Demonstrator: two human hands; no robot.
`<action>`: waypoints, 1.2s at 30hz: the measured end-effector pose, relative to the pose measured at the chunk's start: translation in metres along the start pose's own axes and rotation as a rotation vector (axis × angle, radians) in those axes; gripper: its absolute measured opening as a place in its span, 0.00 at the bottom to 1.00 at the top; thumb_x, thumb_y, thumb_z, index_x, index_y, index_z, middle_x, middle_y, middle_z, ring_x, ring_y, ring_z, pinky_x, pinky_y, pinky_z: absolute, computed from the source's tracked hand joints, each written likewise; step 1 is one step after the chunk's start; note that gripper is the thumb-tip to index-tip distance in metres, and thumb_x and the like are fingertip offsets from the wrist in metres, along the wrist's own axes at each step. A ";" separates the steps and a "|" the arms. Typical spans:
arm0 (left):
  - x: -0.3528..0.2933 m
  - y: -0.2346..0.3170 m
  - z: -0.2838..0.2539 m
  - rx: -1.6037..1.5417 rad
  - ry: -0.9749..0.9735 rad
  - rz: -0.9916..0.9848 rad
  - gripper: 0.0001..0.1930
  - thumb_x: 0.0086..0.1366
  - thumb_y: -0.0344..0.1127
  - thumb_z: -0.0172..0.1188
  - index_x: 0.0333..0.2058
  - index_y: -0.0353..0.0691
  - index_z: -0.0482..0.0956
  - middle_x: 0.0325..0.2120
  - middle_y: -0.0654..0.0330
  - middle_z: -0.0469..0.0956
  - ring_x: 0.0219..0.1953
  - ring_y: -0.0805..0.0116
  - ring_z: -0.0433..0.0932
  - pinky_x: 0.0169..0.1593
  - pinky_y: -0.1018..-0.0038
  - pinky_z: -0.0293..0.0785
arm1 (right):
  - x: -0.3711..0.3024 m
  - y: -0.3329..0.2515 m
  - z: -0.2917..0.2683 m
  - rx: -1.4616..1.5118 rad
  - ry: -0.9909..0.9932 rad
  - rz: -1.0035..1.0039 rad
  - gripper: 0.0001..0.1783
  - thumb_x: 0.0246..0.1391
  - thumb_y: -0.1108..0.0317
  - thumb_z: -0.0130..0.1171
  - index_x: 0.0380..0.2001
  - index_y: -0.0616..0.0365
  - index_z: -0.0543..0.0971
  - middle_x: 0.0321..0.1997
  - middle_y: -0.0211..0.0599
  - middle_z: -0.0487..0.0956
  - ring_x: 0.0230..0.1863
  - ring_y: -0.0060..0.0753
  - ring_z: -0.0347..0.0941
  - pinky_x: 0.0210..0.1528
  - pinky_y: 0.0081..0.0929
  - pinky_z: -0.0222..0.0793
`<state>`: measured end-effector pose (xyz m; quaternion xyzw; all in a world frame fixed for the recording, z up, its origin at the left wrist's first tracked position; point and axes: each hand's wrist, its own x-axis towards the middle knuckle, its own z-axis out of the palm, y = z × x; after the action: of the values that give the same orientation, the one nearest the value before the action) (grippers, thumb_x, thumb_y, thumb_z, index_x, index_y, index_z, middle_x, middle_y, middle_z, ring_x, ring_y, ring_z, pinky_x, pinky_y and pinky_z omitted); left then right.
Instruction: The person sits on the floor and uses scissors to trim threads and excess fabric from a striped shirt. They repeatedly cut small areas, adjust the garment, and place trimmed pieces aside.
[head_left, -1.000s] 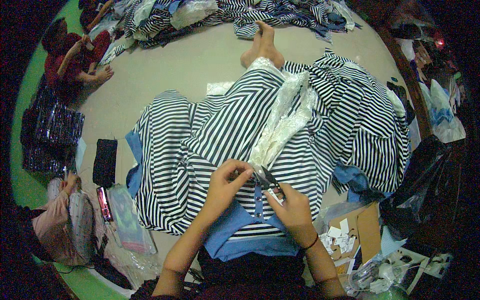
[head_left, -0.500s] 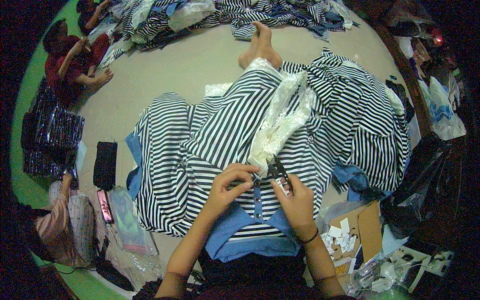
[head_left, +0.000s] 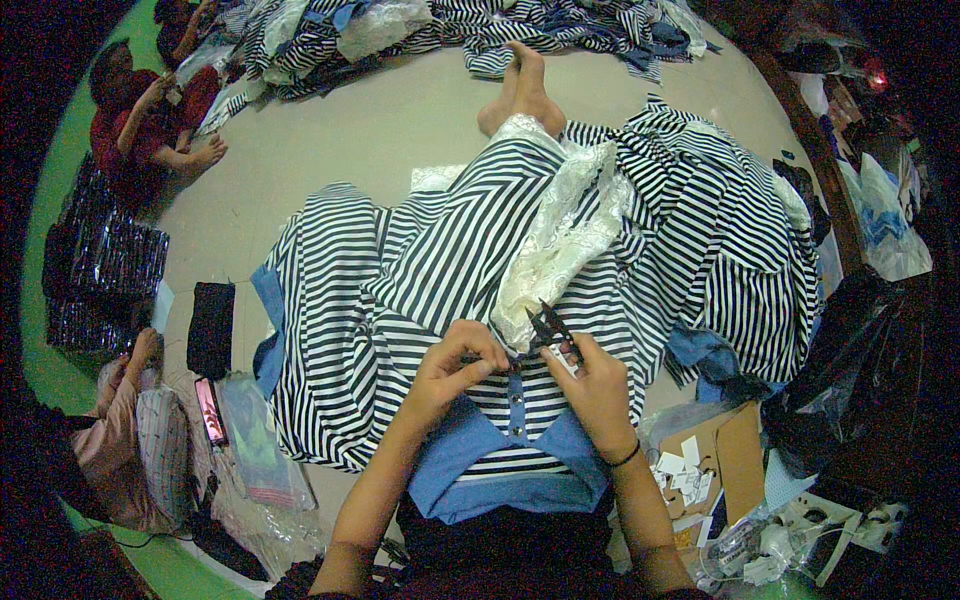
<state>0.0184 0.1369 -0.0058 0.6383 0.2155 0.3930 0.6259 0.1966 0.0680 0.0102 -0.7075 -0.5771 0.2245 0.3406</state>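
Observation:
Across my lap lies a black-and-white striped garment with a blue collar toward me and a short blue button placket. My right hand is closed around small black thread snips, their blades apart and pointing away over the cream lace trim. Just left of the placket's far end, my left hand has its fingers curled in and pinched; whatever is between them is too small to make out. The two hands are a short distance apart, both over the garment.
More striped garments are heaped at right, and a large pile lies at the back. An open cardboard box holds white tags. Left are a phone, a black folded item and clear plastic bags. Other people sit at left.
My left fingers have curled in closer and shifted slightly. The snips in my right hand have turned leftward, blades now visibly apart. At left, another person's hand has moved up.

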 end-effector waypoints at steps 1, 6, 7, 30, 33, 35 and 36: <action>0.001 0.001 0.000 0.018 -0.002 0.008 0.06 0.52 0.33 0.53 0.24 0.37 0.71 0.27 0.59 0.73 0.36 0.67 0.69 0.46 0.72 0.60 | 0.000 0.000 0.001 -0.009 0.007 -0.019 0.13 0.43 0.63 0.58 0.26 0.60 0.70 0.19 0.41 0.73 0.19 0.39 0.71 0.20 0.30 0.65; -0.003 0.008 0.008 0.099 0.012 -0.074 0.05 0.52 0.31 0.54 0.25 0.35 0.72 0.25 0.59 0.73 0.34 0.67 0.70 0.42 0.73 0.63 | 0.001 0.002 0.007 -0.018 0.085 -0.046 0.12 0.40 0.68 0.60 0.29 0.62 0.72 0.17 0.38 0.72 0.16 0.29 0.68 0.19 0.22 0.62; -0.004 0.009 0.009 0.100 0.015 -0.080 0.05 0.52 0.30 0.54 0.25 0.35 0.72 0.25 0.59 0.73 0.34 0.66 0.70 0.42 0.73 0.64 | 0.001 0.002 0.008 -0.015 0.089 -0.051 0.12 0.40 0.68 0.60 0.29 0.62 0.72 0.17 0.38 0.72 0.16 0.30 0.68 0.19 0.23 0.62; -0.046 0.044 -0.007 -0.039 0.319 -0.199 0.04 0.54 0.27 0.52 0.24 0.32 0.69 0.24 0.56 0.72 0.30 0.69 0.71 0.38 0.76 0.66 | 0.020 0.007 -0.006 -0.036 -0.010 -0.009 0.15 0.42 0.59 0.59 0.29 0.59 0.72 0.16 0.40 0.72 0.17 0.37 0.70 0.19 0.28 0.64; -0.049 0.058 -0.010 0.069 0.171 -0.223 0.04 0.53 0.27 0.53 0.24 0.32 0.70 0.23 0.56 0.73 0.29 0.70 0.72 0.36 0.76 0.67 | 0.020 0.006 -0.004 -0.044 0.026 -0.029 0.15 0.41 0.60 0.59 0.28 0.60 0.72 0.16 0.39 0.72 0.16 0.35 0.70 0.19 0.27 0.64; -0.053 0.066 -0.011 0.120 0.151 -0.265 0.05 0.53 0.28 0.53 0.23 0.32 0.70 0.23 0.57 0.73 0.29 0.70 0.72 0.36 0.77 0.67 | 0.020 0.008 -0.004 -0.043 0.033 -0.022 0.15 0.41 0.61 0.60 0.28 0.60 0.72 0.17 0.39 0.73 0.16 0.35 0.70 0.19 0.26 0.64; -0.055 0.069 -0.012 0.145 0.144 -0.287 0.05 0.53 0.28 0.53 0.23 0.32 0.70 0.23 0.57 0.73 0.28 0.70 0.72 0.36 0.77 0.67 | 0.021 0.010 -0.005 -0.038 0.030 -0.021 0.15 0.41 0.61 0.60 0.29 0.61 0.72 0.17 0.39 0.73 0.16 0.35 0.70 0.19 0.26 0.64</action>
<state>-0.0386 0.0933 0.0467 0.6146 0.3765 0.3278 0.6108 0.2116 0.0866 0.0073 -0.7111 -0.5834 0.1992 0.3381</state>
